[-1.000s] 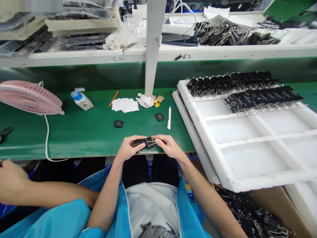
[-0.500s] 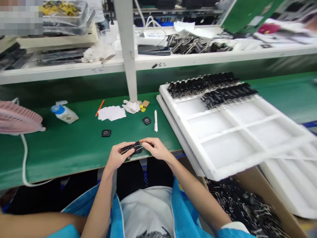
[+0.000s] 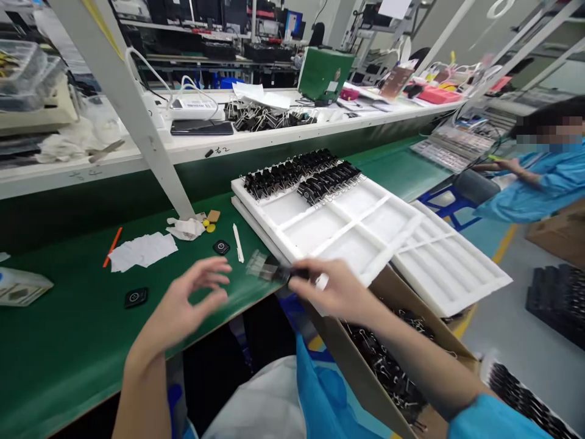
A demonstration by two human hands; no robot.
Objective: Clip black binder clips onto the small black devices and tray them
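Note:
My right hand (image 3: 336, 289) grips a black binder clip (image 3: 278, 272), held above the front edge of the green table (image 3: 219, 323) by the near left side of the white foam tray (image 3: 315, 231). Motion smears the clip, so its details are hard to read. Over the table to the left, my left hand (image 3: 189, 302) is empty, its fingers curved and apart. Black clips with wire handles (image 3: 292, 174) stand in rows in the tray's far compartments. Two small black square pieces, one farther (image 3: 221, 247) and one nearer (image 3: 136, 297), lie on the table.
A white pen (image 3: 238, 242), white papers (image 3: 144, 251) and an orange stick (image 3: 112, 247) lie on the table. A cardboard box of loose clips (image 3: 388, 360) stands below the tray. A white post (image 3: 150, 140) rises at the back. Another person (image 3: 539, 177) sits at right.
The view has swung to the right. My left hand has let go of the clip and opened; my right hand has carried it rightward toward the tray.

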